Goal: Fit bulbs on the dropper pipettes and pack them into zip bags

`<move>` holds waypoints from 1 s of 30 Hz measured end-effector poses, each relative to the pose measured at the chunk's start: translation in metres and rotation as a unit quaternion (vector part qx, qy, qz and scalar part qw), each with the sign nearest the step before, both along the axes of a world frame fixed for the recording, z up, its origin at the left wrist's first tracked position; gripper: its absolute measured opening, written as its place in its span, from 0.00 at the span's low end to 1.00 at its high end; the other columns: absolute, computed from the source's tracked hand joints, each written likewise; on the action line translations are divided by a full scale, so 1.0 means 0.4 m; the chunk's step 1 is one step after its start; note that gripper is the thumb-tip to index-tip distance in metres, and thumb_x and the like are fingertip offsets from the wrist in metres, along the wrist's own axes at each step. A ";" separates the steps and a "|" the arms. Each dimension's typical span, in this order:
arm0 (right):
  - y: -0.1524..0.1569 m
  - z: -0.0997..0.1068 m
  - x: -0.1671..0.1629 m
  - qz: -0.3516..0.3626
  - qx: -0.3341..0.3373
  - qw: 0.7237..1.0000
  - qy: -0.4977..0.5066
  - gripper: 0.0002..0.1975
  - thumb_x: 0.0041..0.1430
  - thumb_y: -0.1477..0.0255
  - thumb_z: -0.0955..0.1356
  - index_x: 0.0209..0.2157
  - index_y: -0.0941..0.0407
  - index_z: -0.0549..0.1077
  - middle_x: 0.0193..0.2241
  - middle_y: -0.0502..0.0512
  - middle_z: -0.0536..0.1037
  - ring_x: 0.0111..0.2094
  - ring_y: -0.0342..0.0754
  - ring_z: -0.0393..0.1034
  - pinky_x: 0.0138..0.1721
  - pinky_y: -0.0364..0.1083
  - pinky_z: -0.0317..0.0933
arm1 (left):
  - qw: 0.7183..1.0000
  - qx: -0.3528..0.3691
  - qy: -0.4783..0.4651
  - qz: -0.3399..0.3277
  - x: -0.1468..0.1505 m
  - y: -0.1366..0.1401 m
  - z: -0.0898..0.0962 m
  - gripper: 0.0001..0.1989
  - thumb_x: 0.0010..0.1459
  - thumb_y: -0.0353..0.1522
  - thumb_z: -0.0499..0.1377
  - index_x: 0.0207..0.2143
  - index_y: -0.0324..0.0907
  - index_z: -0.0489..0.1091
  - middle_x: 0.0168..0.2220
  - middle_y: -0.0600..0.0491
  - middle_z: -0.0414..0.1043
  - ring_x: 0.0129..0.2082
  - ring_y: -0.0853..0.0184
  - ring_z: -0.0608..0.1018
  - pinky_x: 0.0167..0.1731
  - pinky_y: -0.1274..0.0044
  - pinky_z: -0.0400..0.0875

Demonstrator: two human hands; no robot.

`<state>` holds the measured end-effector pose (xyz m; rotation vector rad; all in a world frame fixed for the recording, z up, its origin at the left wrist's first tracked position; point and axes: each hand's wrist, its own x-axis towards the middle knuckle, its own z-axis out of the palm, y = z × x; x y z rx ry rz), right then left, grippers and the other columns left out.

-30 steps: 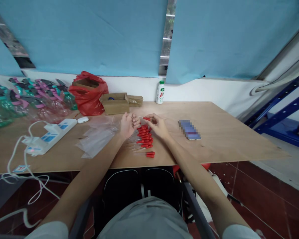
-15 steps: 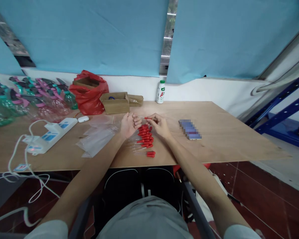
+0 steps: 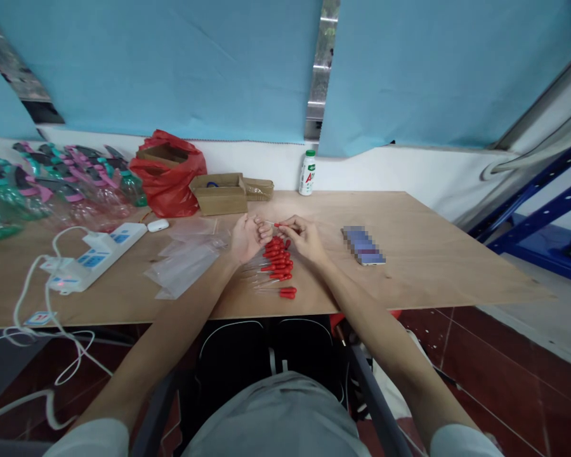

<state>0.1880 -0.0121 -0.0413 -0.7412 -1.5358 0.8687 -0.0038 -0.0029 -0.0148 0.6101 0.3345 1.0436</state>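
right hand [image 3: 305, 238] pinching a slim red-ended dropper [image 3: 276, 225] over grained wooden table [image 3: 423, 266], left hand [image 3: 248, 239] curled by its thin tip, grip unclear, rounded red-bulbed droppers [image 3: 279, 259] heaped below, limp translucent bags [image 3: 183, 266] nearby

The one camera looks from the head of the seated person [image 3: 276, 416], forward and down across the table [image 3: 433, 254], behind its near edge, facing its far edge.

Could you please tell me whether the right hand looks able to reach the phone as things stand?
Probably yes: the phone lies to the right of the right hand with nothing standing between, though that hand holds a red-ended piece.
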 end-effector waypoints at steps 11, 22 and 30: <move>-0.005 0.005 -0.002 -0.023 0.010 0.999 0.021 0.22 0.58 0.48 0.76 0.38 0.54 0.78 0.35 0.55 0.85 0.36 0.52 0.82 0.44 0.52 0.78 | 1.000 0.015 -0.007 -0.013 -0.002 0.002 0.000 0.21 0.74 0.46 0.44 0.30 0.44 0.59 0.26 0.53 0.57 0.25 0.66 0.66 0.23 0.78 0.63; -0.003 0.004 -0.008 0.000 -0.014 0.999 0.033 0.23 0.56 0.48 0.77 0.38 0.53 0.78 0.33 0.54 0.84 0.35 0.52 0.82 0.45 0.54 0.79 | 0.999 0.046 -0.003 -0.010 0.005 0.002 0.000 0.21 0.75 0.45 0.40 0.30 0.45 0.57 0.25 0.53 0.56 0.24 0.66 0.65 0.22 0.78 0.62; 0.004 0.010 -0.016 0.021 -0.044 0.996 0.070 0.26 0.54 0.45 0.78 0.39 0.53 0.78 0.33 0.54 0.85 0.37 0.53 0.84 0.47 0.55 0.80 | 1.000 0.009 -0.022 0.007 0.004 0.008 0.004 0.20 0.74 0.44 0.43 0.29 0.45 0.57 0.24 0.55 0.54 0.22 0.67 0.63 0.20 0.78 0.60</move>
